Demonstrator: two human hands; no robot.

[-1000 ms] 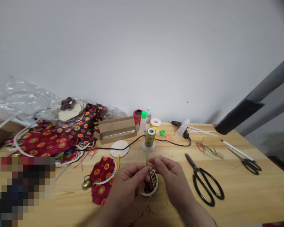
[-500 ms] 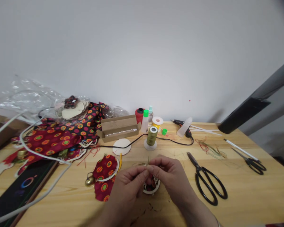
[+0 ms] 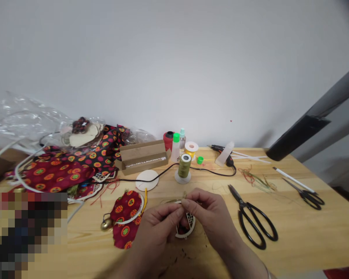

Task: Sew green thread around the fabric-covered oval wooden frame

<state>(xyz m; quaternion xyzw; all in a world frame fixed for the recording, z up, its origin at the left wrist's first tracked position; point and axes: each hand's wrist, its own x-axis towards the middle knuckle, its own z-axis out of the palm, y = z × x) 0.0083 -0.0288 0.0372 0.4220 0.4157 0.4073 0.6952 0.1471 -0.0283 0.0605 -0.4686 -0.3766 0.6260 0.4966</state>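
My left hand (image 3: 161,223) and my right hand (image 3: 206,209) meet fingertip to fingertip, both pinched at the top edge of a round white lattice frame (image 3: 189,231) with dark red fabric in it. A bit of olive thread (image 3: 184,193) stands up between the fingertips. Part of the frame is hidden behind my fingers. Left of my left hand lies a red patterned fabric piece (image 3: 126,209) with a white rim and a brass bell (image 3: 106,223). A spool of olive thread (image 3: 184,166) stands just beyond my hands.
Black-handled scissors (image 3: 251,219) lie right of my right hand, smaller scissors (image 3: 308,197) farther right. Behind are a cardboard box (image 3: 144,157), green-capped bottle (image 3: 176,149) and glue gun (image 3: 225,155). Patterned fabric (image 3: 64,168) and a cable fill the left. Blurred blocks cover the lower left corner.
The view has shifted slightly, so most things sit a little farther left. Both hands keep their pinch, and the lattice frame shows a little more between them.
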